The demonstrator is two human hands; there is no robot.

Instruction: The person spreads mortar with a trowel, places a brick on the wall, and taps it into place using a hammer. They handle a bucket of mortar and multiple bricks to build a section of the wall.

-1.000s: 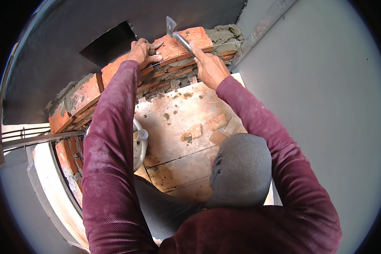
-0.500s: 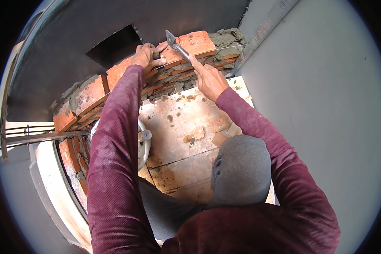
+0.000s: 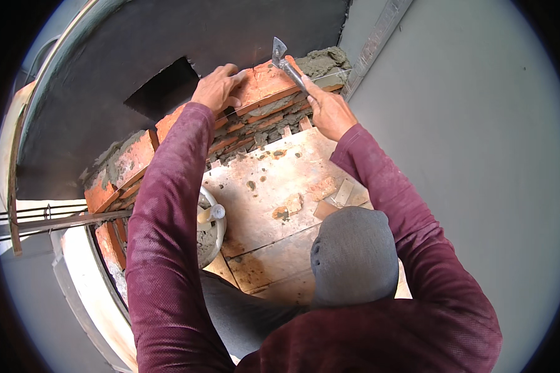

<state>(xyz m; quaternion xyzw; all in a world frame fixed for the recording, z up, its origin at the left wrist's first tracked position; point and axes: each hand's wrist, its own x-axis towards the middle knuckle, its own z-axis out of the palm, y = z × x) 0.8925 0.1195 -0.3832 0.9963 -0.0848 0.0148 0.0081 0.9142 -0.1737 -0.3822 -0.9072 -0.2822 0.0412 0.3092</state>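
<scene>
My left hand (image 3: 218,88) is open, fingers apart, touching the left end of an orange brick (image 3: 258,84) on the top course of the mortared brick wall (image 3: 134,161). My right hand (image 3: 330,110) grips a metal tool (image 3: 290,69) with a flat blade head, held over that brick's right end. A thin string (image 3: 327,76) runs along the front edge of the course. Wet grey mortar (image 3: 323,62) lies just right of the brick. A dark square opening (image 3: 158,87) sits in the dark panel behind, left of my left hand.
Below the wall is a mortar-spotted board (image 3: 264,230) with brick fragments (image 3: 322,189) and offcuts. A white bucket (image 3: 216,245) with grey material is partly behind my left arm. A grey wall with a metal strip (image 3: 379,43) stands at right. Bars (image 3: 56,217) cross at left.
The tool and my right hand have moved rightward, toward the brick's right end. My left hand's fingers look looser on the brick. The whole view has shifted slightly down.
</scene>
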